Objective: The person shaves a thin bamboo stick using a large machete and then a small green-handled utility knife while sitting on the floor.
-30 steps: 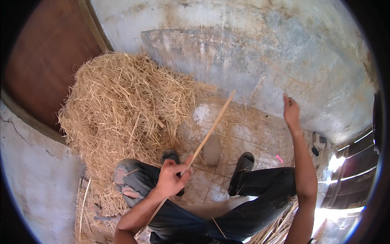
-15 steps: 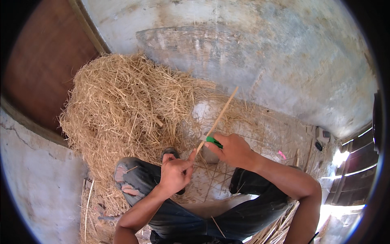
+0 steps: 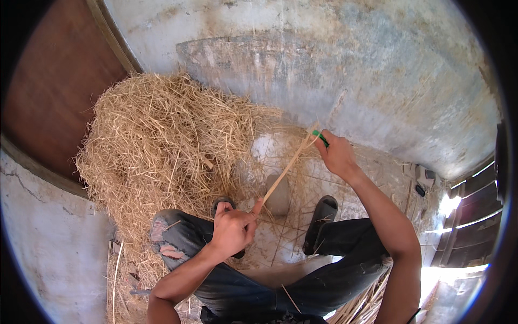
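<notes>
My left hand (image 3: 233,231) is closed on the near end of a thin, pale strip (image 3: 287,174), which looks like bamboo. From the fingers the strip slants away to the upper right. My right hand (image 3: 340,155) grips a green-handled utility knife (image 3: 322,138) against the strip's far end. A thin curl of shaving shows there beside the knife; its blade is hard to make out.
A big heap of straw-like shavings (image 3: 167,135) fills the left, against the wall (image 3: 345,65). Between my sandalled feet lies a grey block (image 3: 277,195) on the littered tiles. More strips (image 3: 359,305) lie under my right leg. Small dark objects (image 3: 423,181) sit far right.
My right hand has slid the knife along the strip from near my left hand to the far end, away from me. The left hand has stayed put, still holding the strip.
</notes>
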`<state>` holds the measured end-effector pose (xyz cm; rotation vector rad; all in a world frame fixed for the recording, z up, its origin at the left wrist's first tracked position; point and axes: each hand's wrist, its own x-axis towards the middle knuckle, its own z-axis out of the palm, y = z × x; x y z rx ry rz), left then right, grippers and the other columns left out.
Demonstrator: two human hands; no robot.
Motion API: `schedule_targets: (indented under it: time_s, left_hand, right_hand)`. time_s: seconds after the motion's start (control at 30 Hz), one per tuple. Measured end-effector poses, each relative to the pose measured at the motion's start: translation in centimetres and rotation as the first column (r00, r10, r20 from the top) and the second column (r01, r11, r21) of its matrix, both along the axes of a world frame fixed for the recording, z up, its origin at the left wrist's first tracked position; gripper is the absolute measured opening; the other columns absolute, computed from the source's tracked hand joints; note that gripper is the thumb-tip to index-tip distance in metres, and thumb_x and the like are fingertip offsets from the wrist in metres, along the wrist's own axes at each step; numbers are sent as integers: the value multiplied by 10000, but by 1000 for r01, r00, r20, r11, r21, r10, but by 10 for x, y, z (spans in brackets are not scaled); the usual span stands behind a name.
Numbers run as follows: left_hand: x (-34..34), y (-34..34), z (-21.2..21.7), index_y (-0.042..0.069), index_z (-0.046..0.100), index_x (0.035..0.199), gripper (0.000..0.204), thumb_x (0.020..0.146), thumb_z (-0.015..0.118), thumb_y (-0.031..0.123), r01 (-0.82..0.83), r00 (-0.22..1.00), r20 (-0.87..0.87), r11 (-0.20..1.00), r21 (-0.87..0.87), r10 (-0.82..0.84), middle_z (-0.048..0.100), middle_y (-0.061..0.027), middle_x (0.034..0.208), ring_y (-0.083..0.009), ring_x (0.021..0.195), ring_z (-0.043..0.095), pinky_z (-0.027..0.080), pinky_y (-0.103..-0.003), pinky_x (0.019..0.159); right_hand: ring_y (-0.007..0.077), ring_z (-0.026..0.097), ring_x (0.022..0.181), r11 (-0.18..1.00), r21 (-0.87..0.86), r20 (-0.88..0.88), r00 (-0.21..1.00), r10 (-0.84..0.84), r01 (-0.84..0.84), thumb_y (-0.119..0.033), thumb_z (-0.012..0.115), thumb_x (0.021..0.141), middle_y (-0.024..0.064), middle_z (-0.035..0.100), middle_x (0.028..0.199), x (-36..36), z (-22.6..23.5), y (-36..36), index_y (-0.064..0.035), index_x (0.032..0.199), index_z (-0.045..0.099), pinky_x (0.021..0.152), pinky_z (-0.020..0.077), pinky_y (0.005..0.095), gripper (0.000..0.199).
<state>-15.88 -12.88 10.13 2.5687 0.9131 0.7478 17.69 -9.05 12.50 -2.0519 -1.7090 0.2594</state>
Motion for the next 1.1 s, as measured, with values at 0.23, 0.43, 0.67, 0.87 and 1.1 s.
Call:
schedule_targets:
  time_s: [0.23, 0.43, 0.67, 0.87, 1.1]
  left_hand:
    - [-28, -9, 3, 21, 743, 1155, 398, 760, 696, 32, 61, 997, 46, 994, -93, -57, 561, -12, 550, -161, 494, 514, 373, -330, 733]
    - [-25, 0, -5, 46, 714, 1236, 431, 806, 739, 56, -6, 975, 209, 955, -297, 72, 608, -41, 624, -162, 570, 474, 392, -313, 740]
    - [-19, -1, -12, 66, 680, 1300, 438, 866, 724, 30, 67, 950, 297, 863, -501, 99, 538, 23, 655, -79, 663, 437, 393, -278, 681]
    - [-8, -4, -2, 16, 657, 1309, 430, 882, 703, -17, 107, 929, 321, 698, -708, 183, 491, 45, 671, -50, 666, 432, 373, -232, 643]
    - [-25, -15, -7, 50, 657, 1316, 449, 873, 722, 24, 154, 928, 338, 663, -733, 158, 548, 23, 672, -78, 697, 443, 396, -236, 653]
  right_hand:
    - [427, 632, 712, 782, 376, -95, 860, -501, 497, -489, 500, 1025, 273, 652, 765, 182, 9, -10, 47, 854, 636, 697, 488, 496, 578]
    - [333, 583, 641, 906, 286, -153, 948, -280, 314, -443, 509, 1036, 230, 626, 741, 115, -1, -24, 36, 925, 631, 640, 455, 408, 507]
    - [398, 639, 601, 962, -37, -190, 947, 259, -271, -413, 572, 1000, 198, 630, 664, -60, 31, -52, -78, 1025, 617, 579, 493, 506, 339]
    - [400, 663, 637, 950, -100, -151, 948, 279, -296, -453, 532, 1014, 188, 646, 671, -81, 10, -58, -66, 1090, 622, 610, 516, 529, 405]
    - [329, 630, 701, 936, 149, -176, 940, -292, 319, -455, 501, 1042, 184, 649, 723, 92, -5, -7, 20, 999, 667, 679, 481, 444, 505]
